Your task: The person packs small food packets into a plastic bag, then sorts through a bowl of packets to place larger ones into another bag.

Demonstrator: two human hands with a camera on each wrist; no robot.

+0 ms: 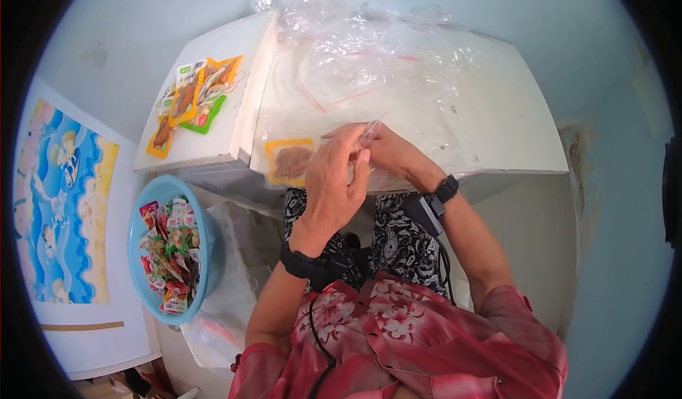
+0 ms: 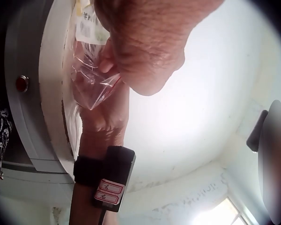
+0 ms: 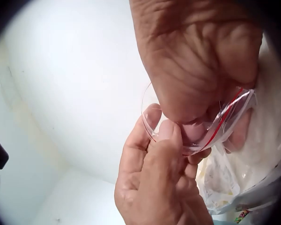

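Both hands meet over the front of the white table, at the mouth of a clear zip bag with a red seal line. The left hand pinches the bag's edge between thumb and fingers. From the other side, the right hand grips the same mouth with curled fingers, partly hidden behind the left hand in the head view. Fingertips show through the plastic in the right wrist view. A yellow-edged food packet with brown contents lies left of the hands near the table's front edge, overlapped by clear plastic.
A pile of clear bags spreads over the back of the table. Several yellow and green packets lie on the raised white surface at left. Below it stands a blue basin full of small wrapped snacks.
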